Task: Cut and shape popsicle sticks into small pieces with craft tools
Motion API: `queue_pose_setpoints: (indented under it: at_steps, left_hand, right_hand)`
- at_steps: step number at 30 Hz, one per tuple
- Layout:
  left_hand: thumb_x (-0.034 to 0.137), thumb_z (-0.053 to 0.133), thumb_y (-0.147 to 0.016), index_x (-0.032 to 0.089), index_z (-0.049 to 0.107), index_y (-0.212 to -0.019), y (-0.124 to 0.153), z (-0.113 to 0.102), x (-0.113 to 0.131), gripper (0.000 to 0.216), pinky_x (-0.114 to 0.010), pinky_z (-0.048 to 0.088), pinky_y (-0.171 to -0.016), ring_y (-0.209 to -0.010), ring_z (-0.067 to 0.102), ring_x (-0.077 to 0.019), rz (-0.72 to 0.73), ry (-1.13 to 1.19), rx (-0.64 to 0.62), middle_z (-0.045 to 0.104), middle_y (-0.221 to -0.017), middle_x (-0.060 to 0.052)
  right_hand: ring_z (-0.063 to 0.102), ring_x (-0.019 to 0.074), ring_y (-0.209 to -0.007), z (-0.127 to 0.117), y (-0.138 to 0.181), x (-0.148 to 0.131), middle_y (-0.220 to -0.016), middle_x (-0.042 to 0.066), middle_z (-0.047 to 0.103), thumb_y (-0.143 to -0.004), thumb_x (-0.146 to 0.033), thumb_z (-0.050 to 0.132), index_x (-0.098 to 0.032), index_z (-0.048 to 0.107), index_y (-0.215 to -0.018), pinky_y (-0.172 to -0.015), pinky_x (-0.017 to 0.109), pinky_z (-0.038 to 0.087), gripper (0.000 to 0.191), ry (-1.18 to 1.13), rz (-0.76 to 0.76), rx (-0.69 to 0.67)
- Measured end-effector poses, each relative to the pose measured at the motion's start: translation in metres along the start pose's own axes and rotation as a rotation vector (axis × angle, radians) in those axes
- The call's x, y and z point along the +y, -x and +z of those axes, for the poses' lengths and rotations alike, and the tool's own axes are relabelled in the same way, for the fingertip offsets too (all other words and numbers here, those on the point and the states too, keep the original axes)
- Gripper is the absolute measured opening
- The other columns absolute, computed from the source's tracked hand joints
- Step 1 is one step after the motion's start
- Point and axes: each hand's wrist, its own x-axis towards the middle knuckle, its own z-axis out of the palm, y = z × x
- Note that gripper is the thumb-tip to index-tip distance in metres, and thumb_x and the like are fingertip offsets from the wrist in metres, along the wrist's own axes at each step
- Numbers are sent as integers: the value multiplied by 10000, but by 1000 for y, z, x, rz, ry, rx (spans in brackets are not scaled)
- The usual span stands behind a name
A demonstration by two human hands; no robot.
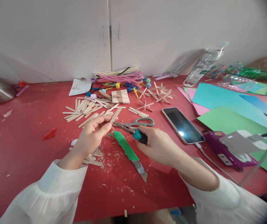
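My left hand (pixel 92 133) pinches a craft stick (pixel 115 115); my right hand (pixel 158 144) grips pliers (pixel 133 132) biting its end; shavings (pixel 110 161) below my fingers, uncut sticks (pixel 86 110) beyond

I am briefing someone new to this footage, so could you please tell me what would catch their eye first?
At the centre, the left hand pinches a stick while the right hand brings pliers to its end. A green knife lies just below them on the red table, among shavings. A phone and coloured paper sit to the right.
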Motion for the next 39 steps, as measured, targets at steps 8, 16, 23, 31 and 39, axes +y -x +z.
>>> queue_pose_setpoints:
  at_steps: [8,16,23,31,39]
  left_hand:
    - [253,523,-808,174,641,-826,0,-1,-2,143,-232,444,-573,-577,526,-109,113,-72,-68,566,-639,19]
    - [237,494,-834,174,644,-907,1,-2,-2,179,-235,422,-558,-579,494,-104,161,-148,-72,539,-705,10]
    - [224,503,-846,187,664,-921,1,0,-1,182,-238,430,-576,-611,496,-111,208,-132,-53,539,-729,1]
    - [226,529,-825,191,672,-909,2,1,-1,170,-239,447,-568,-596,505,-110,200,-112,-14,539,-713,2]
    - [251,567,-805,192,646,-866,1,-1,-6,116,-254,432,-546,-522,493,-102,71,74,-92,556,-629,19]
  right_hand:
    - [387,112,-550,-8,1,2,-617,-35,467,-745,-241,508,-196,524,-723,-528,242,304,52,-312,-36,-170]
    - [357,105,-562,-10,0,6,-610,-49,422,-726,-289,503,-201,427,-645,-529,252,283,141,-499,-42,-330]
    - [365,97,-554,-12,0,3,-606,-55,419,-708,-228,488,-193,449,-658,-531,248,292,72,-587,-43,-414]
    - [370,84,-483,-11,-1,5,-524,-69,402,-693,-208,494,-195,443,-622,-496,231,314,88,-734,7,-540]
    - [454,84,-427,-15,-1,9,-551,-40,519,-659,-263,526,-167,534,-643,-483,235,368,98,-950,31,-769]
